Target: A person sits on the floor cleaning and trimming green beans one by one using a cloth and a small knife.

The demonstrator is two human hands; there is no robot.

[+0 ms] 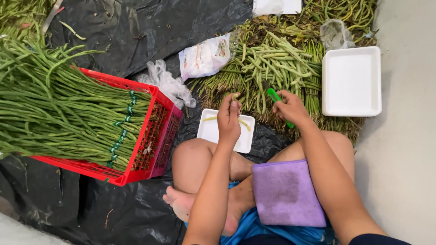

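Left hand point(229, 119) pinches a short green bean piece point(235, 97) above a small white foam tray point(210, 130) on black plastic sheeting point(136, 27). Right hand point(290, 109) clamped on green-handled cutter point(276, 99), just beside. Loose long beans point(272, 63) piled beyond; red plastic crate point(154, 136) at left.

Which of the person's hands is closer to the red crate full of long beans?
Left. The left hand hovers over the small white tray, just right of the red crate; the right hand, gripping a green knife, sits farther off.

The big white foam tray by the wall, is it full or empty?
Empty: the white foam tray shows only its bare white bottom, no beans inside.
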